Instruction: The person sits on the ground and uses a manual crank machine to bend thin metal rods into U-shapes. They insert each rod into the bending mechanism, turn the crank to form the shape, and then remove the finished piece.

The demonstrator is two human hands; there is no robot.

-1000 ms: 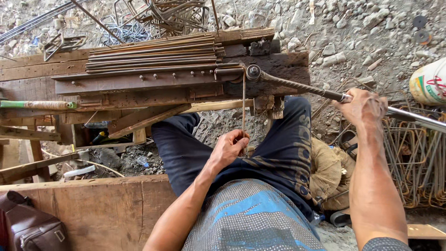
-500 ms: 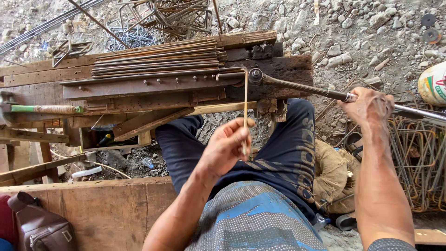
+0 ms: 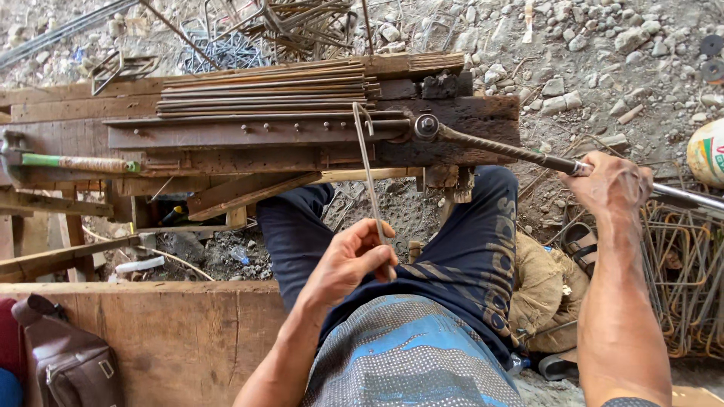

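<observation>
Two hands in view, bench across the frame. Far left: brown leather bag on the ground by a wooden board wall, flap shut, contents not visible. Green-handled tool lies on the bench left end. Mid-bench: bundle of straight rusty rods stacked along the top, steel angle bar with bolts below it. Left hand sits over the lap, fingers curled tight around the lower end of a thin steel rod; rod runs up from the hand to the bench, its bent top end hooked by the pivot bolt. Right hand is well apart to the right, fist closed over the long bending lever that runs from the pivot bolt out past the frame edge. Right edge: pile of bent square stirrups on the gravel, white sack above it, contents not visible.
</observation>
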